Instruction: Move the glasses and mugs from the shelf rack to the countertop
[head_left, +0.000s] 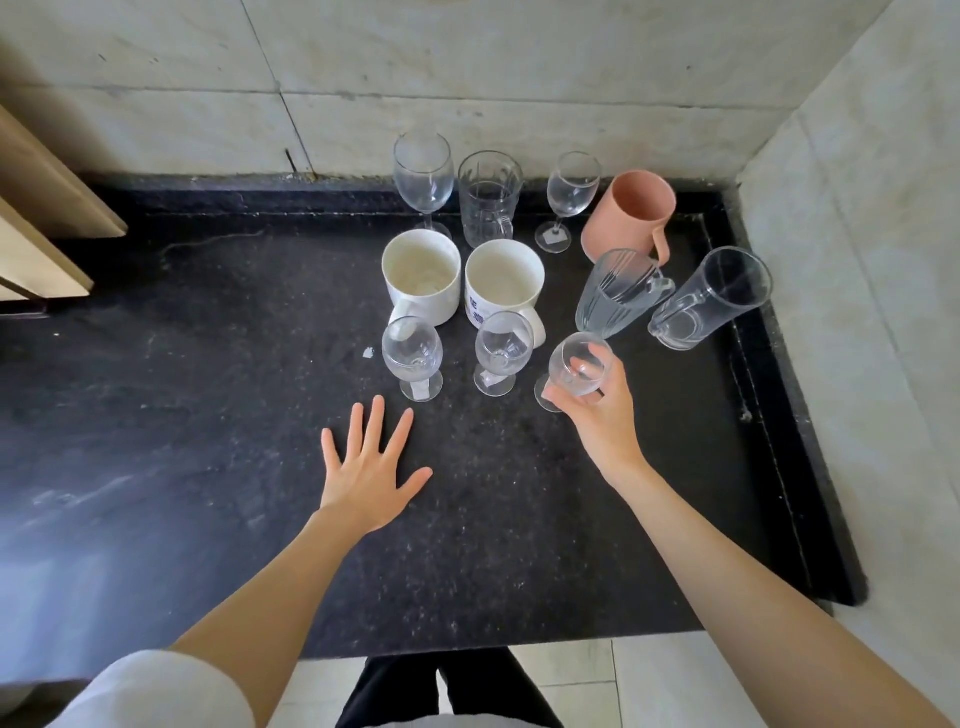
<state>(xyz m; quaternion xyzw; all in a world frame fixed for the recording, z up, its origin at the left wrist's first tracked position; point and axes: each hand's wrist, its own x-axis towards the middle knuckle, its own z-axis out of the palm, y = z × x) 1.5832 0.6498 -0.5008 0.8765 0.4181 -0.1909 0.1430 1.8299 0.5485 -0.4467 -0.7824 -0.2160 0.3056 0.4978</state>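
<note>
- Your left hand lies nearest you, fingers spread wide and flat over the dark countertop; it holds nothing, and whether the palm presses the stone or only hovers can't be told.
- Your right hand is closed around the bowl of a small stemmed glass, fingers wrapped behind it and thumb toward you. Its foot seems to be at or just above the counter, partly hidden by your fingers.
- The step in hand looks like setting this glass down at the right end of the front row, beside two matching small glasses.
- Next you need to seat the foot flat, then open your fingers without nudging the neighbour or the ribbed glass just behind.
- Behind the front row stand two white mugs, side by side.
- To their right, the ribbed glass and a clear handled glass appear upright.
- Farthest back, by the wall: a tall wine glass, a cut tumbler, a small wine glass, and a pink mug.
- The shelf rack is out of view, so what remains there can't be judged.
</note>
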